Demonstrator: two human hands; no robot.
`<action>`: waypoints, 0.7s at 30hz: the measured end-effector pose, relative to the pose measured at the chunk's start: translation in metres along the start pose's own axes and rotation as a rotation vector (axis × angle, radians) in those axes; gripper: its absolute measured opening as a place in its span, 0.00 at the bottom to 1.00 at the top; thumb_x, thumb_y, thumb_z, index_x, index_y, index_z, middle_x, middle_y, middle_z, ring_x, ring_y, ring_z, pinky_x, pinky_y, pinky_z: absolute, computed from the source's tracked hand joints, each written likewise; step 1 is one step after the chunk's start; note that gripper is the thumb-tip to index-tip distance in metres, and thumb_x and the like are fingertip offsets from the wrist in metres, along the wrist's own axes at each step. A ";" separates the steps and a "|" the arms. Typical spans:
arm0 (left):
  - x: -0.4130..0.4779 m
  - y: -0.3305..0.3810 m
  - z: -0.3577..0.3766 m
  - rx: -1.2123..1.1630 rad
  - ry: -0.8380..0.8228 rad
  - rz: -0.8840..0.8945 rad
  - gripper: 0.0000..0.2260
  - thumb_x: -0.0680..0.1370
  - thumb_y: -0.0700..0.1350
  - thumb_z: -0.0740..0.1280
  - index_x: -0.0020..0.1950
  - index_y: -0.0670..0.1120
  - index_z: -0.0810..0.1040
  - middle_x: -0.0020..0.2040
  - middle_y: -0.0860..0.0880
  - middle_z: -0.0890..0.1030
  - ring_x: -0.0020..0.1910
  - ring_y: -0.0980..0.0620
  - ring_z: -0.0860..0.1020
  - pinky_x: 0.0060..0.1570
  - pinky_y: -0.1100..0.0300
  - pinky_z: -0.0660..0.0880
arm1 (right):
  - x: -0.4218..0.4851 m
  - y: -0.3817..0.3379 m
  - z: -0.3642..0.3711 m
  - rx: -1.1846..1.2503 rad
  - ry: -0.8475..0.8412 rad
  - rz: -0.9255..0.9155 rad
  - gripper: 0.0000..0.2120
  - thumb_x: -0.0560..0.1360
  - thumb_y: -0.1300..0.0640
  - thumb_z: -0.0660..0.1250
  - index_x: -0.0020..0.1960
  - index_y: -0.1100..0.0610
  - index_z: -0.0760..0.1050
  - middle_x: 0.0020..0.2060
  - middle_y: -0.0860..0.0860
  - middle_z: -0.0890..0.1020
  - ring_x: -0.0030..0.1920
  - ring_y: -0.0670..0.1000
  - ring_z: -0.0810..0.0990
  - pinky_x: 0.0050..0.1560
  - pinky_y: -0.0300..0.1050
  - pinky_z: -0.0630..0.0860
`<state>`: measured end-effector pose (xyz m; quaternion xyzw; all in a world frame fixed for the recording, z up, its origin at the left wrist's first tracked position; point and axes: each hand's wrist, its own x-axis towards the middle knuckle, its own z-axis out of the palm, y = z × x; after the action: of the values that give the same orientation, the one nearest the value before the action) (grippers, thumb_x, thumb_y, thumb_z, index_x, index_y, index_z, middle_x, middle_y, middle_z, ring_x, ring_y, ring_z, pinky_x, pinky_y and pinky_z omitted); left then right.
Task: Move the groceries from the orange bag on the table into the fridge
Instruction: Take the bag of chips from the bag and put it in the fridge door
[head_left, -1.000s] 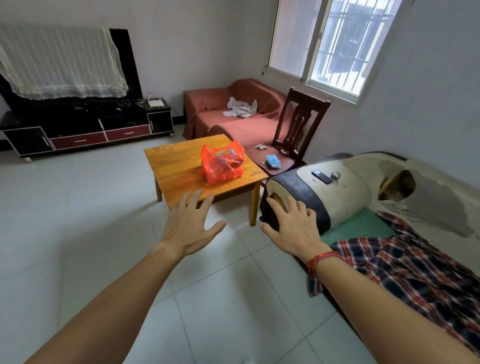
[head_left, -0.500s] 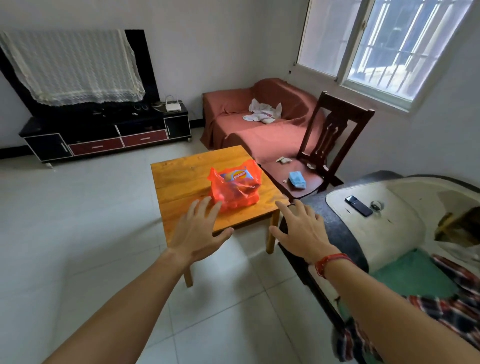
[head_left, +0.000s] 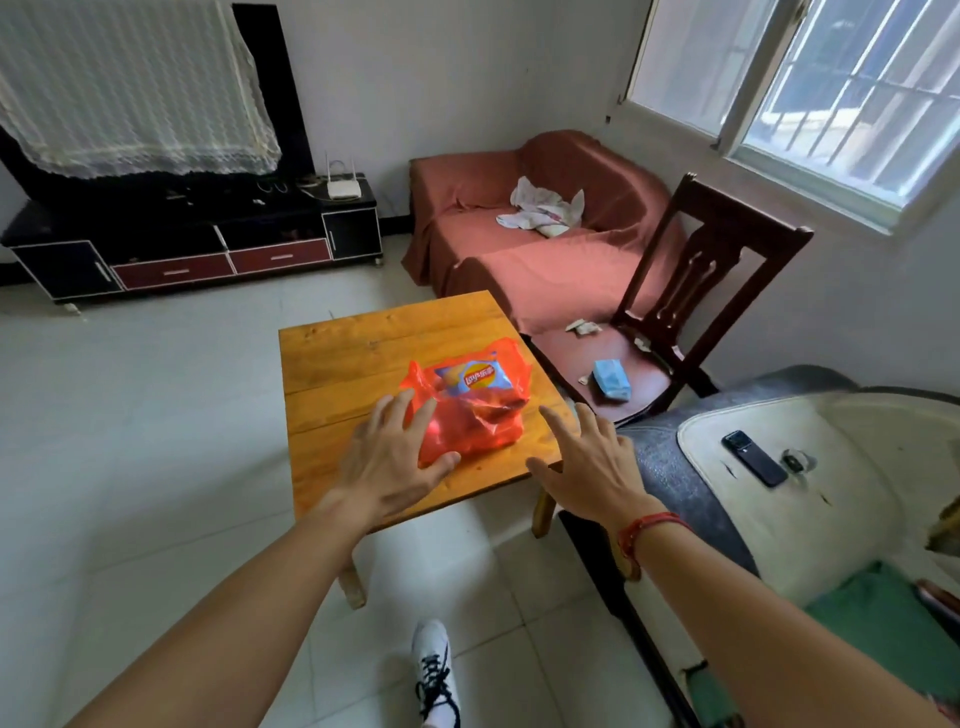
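While on table (head_left: 363, 338), bag (head_left: 483, 421) between hands (head_left: 387, 467) (head_left: 592, 467)

Open tabletop is surrounding the orange plastic bag (head_left: 488, 421) on the square wooden table (head_left: 363, 353); a dark wooden chair (head_left: 566, 358) is crowding its right edge.

Home living room: sofa (head_left: 545, 260), TV stand (head_left: 197, 249)

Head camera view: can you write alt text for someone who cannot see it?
A person's left hand and right hand, both open, reach toward an orange bag on a small wooden table; a blue chips packet shows at its top. A dark wooden chair stands beside the table, a covered sofa behind it.
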<state>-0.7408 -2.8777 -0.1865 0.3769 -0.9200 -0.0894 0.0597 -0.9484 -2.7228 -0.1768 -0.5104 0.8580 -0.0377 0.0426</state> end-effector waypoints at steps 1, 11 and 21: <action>0.013 -0.004 0.004 -0.007 -0.010 -0.001 0.37 0.75 0.69 0.58 0.79 0.52 0.57 0.79 0.47 0.56 0.77 0.44 0.54 0.71 0.44 0.64 | 0.015 0.001 0.002 -0.003 -0.001 -0.001 0.36 0.77 0.34 0.60 0.80 0.42 0.53 0.75 0.57 0.63 0.71 0.61 0.67 0.63 0.58 0.70; 0.156 -0.056 0.030 -0.054 -0.073 -0.050 0.42 0.69 0.72 0.48 0.78 0.52 0.59 0.78 0.47 0.58 0.76 0.44 0.57 0.67 0.45 0.67 | 0.176 0.002 0.023 0.000 -0.082 0.017 0.37 0.77 0.32 0.60 0.80 0.43 0.53 0.74 0.58 0.64 0.70 0.62 0.68 0.64 0.60 0.72; 0.239 -0.074 0.059 -0.101 -0.189 -0.084 0.37 0.74 0.68 0.58 0.79 0.52 0.58 0.79 0.48 0.57 0.77 0.44 0.55 0.68 0.44 0.66 | 0.263 0.012 0.049 0.036 -0.175 0.033 0.38 0.77 0.32 0.60 0.80 0.46 0.52 0.70 0.56 0.68 0.66 0.61 0.70 0.62 0.59 0.73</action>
<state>-0.8695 -3.0908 -0.2495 0.4015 -0.8993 -0.1730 -0.0124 -1.0782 -2.9489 -0.2362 -0.4966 0.8586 -0.0076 0.1273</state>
